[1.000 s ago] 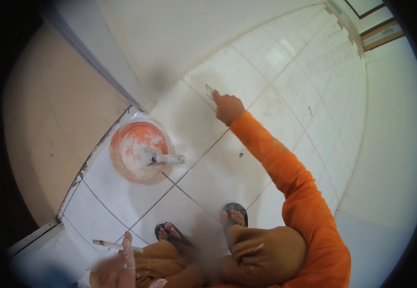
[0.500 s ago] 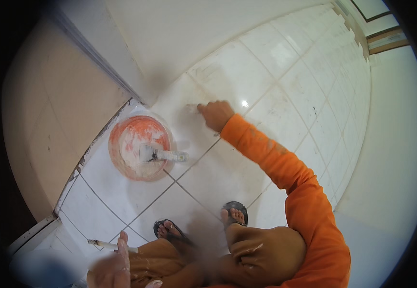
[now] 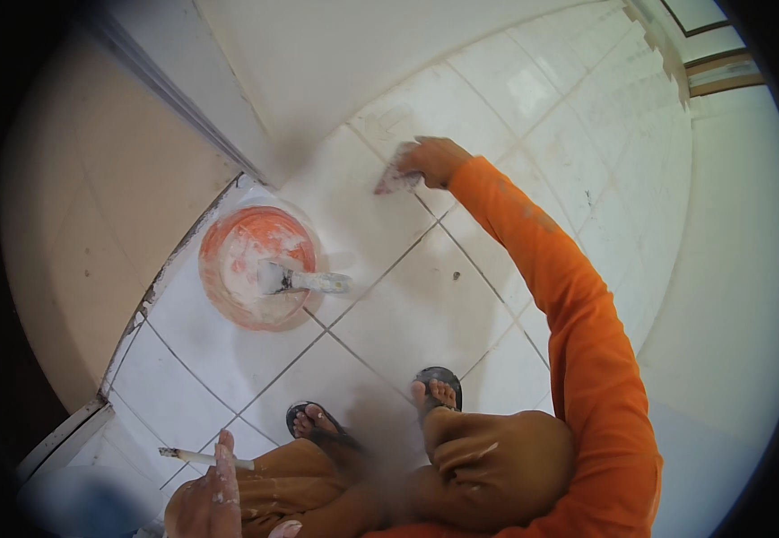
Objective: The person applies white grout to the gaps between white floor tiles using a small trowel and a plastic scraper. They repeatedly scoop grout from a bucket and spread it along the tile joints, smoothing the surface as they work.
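Note:
My right hand (image 3: 432, 163) reaches out over the white tiled floor (image 3: 416, 296), fingers closed on a flat, thin spreader (image 3: 396, 176) with pale and reddish smears. Motion blurs the spreader's edge, and I cannot tell whether it touches the tiles. Low on the left, beside my knee, my left hand (image 3: 214, 493) has a cigarette (image 3: 194, 456) between its fingers; whitish smears mark the skin. A round orange tub (image 3: 213, 294), coated with white paste, stands on the floor to the left. Across it lies a putty knife (image 3: 317, 282), its blade over the paste and handle past the rim.
My sandalled feet (image 3: 439, 387) are near the bottom middle. Behind the tub runs a wall edge (image 3: 183, 117) and a beige surface (image 3: 75, 233) on the left. Dark grout lines cross the nearer tiles; whitish film covers those farther off. A white wall (image 3: 721, 269) stands at the right.
My right hand has moved farther away and to the right with the spreader, whose flat face now shows. My left hand and the cigarette have hardly moved.

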### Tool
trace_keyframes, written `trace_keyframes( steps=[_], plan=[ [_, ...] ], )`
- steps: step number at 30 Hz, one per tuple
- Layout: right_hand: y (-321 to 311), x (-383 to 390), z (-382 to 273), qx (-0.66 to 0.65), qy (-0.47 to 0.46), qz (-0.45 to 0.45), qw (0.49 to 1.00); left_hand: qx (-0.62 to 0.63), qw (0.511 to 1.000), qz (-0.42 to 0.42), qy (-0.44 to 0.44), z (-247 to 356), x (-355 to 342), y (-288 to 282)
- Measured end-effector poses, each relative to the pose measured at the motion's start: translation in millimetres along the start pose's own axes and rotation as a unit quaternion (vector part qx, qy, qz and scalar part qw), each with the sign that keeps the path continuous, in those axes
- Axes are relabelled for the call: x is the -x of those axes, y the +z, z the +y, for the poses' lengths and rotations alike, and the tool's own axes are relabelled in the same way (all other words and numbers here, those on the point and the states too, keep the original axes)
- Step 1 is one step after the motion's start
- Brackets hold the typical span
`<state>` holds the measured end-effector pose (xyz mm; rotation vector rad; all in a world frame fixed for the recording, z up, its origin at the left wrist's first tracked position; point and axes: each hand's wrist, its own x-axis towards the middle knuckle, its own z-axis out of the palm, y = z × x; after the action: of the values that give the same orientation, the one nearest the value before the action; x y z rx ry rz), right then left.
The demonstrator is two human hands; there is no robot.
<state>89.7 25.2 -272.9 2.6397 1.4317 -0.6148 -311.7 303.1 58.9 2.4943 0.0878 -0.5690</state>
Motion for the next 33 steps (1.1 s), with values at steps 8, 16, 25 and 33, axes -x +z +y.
trace_keyframes(
  steps=[8, 16, 25, 33],
  plan=[
    [57, 96, -64, -0.052, 0.014, 0.072, 0.996, 0.051, 0.999, 0.002, 0.019, 15, 1, 2],
    [-2, 53, -55, -0.25, 0.201, 0.143, 0.936, 0.019, 0.999, 0.027, 0.035, 20, 18, 7],
    [148, -16, -113, 0.135, 0.238, 0.242, 0.931, -0.015, 1.0, 0.012, 0.015, 11, 20, 13],
    [29, 38, -155, -0.129, 0.108, -0.018, 0.986, -0.028, 1.0, 0.006, -0.014, 16, 22, 5]
  ],
)
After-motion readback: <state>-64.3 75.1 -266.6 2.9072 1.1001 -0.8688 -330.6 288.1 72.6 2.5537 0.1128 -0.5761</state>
